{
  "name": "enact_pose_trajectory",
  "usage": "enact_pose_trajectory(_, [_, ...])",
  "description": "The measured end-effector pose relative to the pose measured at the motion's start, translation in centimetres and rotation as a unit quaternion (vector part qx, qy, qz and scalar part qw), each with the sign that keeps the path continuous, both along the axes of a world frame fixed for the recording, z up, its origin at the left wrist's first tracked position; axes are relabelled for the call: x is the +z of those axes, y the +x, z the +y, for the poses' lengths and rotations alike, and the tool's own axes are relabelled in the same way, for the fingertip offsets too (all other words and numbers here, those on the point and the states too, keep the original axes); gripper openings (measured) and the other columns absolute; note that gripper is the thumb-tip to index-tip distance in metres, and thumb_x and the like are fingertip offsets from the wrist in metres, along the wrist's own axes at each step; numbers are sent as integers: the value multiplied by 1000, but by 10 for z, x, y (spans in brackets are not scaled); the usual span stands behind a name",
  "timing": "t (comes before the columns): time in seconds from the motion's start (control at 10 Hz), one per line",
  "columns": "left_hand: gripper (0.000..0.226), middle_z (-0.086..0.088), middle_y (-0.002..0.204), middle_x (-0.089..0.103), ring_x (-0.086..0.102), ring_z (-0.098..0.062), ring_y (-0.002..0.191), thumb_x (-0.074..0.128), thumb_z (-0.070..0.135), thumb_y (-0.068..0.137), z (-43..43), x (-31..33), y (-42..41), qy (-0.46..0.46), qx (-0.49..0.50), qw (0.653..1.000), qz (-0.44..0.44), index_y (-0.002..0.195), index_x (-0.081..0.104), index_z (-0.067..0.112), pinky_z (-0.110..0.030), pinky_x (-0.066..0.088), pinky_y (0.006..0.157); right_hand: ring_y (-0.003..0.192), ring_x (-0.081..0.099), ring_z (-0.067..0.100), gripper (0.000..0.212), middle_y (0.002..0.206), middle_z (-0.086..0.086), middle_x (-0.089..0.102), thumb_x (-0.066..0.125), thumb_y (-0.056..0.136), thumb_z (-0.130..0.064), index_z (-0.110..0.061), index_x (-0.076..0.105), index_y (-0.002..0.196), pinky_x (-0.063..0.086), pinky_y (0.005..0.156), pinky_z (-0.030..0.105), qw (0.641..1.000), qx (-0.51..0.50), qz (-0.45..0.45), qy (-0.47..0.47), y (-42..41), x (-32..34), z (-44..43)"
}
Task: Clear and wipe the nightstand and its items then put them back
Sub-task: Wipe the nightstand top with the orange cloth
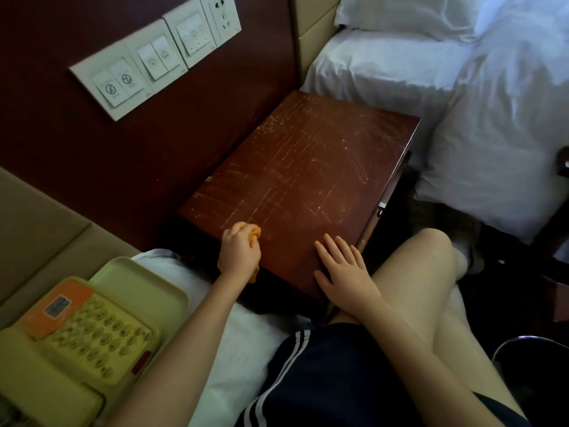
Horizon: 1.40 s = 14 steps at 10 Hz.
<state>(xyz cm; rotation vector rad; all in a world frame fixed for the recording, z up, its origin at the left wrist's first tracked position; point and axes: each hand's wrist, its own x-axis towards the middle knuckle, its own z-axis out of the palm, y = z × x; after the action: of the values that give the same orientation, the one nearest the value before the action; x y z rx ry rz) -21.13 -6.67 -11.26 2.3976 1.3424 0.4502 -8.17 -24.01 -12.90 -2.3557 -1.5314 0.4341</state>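
Scratched reddish-brown wooden nightstand (308, 167). Cream push-button telephone (77, 334) lies on white bedding to its left. Right hand (341, 269) flat on its near corner, fingers spread. Left hand (240, 251) curled round soft orange cloth (255, 233) at its near-left edge. The cloth looks light and limp, probably best gripped wadded.

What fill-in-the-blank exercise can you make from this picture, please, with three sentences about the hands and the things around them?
1. The left hand grips an ____ cloth at the near edge of the nightstand.
2. The right hand rests flat on the nightstand top and holds ____.
3. The telephone lies on white bedding to the ____ of the nightstand.

Missing words: orange; nothing; left
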Motion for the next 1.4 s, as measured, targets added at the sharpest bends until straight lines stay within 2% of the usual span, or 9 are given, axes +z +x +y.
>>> enact_pose_trajectory(0.2, [26,-1,118,56,41,-15,108,51,4,89,-27,-8,-16,-9,-100,995,-8,112,64,10,-18,31,87,144,-6,19,59,157,-2,0,35,98,-39,-25,9,149,-8,113,33,1000,-8,8,0,0,0,-1])
enact_pose_trajectory(0.5, [23,-6,116,59,47,-25,106,49,2,89,-1,3,0,-1,26,1000,-5,103,66,10,-32,40,89,144,-8,19,60,157,-2,0,34,98,-39,-25,8,149,-8,113,34,1000,-13,20,9,2,1,-3])
enact_pose_trajectory(0.6, [25,-4,117,59,47,-23,107,50,2,89,-11,1,7,6,2,1000,-2,107,65,10,-31,40,89,143,-8,19,59,157,-2,0,34,98,-39,-25,8,149,-8,113,35,1000,-16,22,8,2,1,-3])
enact_pose_trajectory(0.8, [27,0,115,57,45,-16,106,53,4,88,-36,-9,-13,10,-117,993,8,112,65,11,-20,34,86,144,-7,18,57,157,-2,1,34,98,-40,-24,13,149,-7,113,35,999,-23,20,12,3,1,-4])
enact_pose_trajectory(0.9, [26,-3,115,58,45,-18,106,53,3,88,-25,-6,-24,10,-76,997,3,110,65,10,-21,33,87,143,-9,18,57,157,-2,1,34,98,-39,-24,14,149,-8,113,35,999,-23,27,14,4,2,-5])
enact_pose_trajectory(1.1, [23,-6,115,59,47,-24,106,50,4,89,-10,2,3,12,30,999,-1,105,65,10,-31,40,88,143,-10,19,57,157,-2,0,33,98,-39,-23,14,149,-8,113,36,999,-23,37,21,5,0,-6])
enact_pose_trajectory(1.2, [25,-2,118,58,46,-21,108,50,5,90,-23,-1,15,14,5,1000,5,109,64,12,-28,40,88,143,-9,19,57,157,-1,1,34,98,-40,-23,15,149,-7,114,37,998,-26,40,27,5,-2,-5])
enact_pose_trajectory(1.3, [28,1,118,57,45,-17,109,52,6,89,-40,-6,12,28,-74,997,10,113,64,14,-22,34,85,144,-8,20,57,157,-1,2,34,97,-40,-23,17,149,-7,114,37,998,-28,39,32,5,-2,-5])
enact_pose_trajectory(1.4, [29,0,115,58,46,-16,107,54,4,87,-48,-10,-3,23,-138,990,9,112,65,13,-21,35,86,143,-9,19,56,157,-2,1,34,97,-40,-24,16,149,-7,113,37,998,-29,36,32,6,-2,-7])
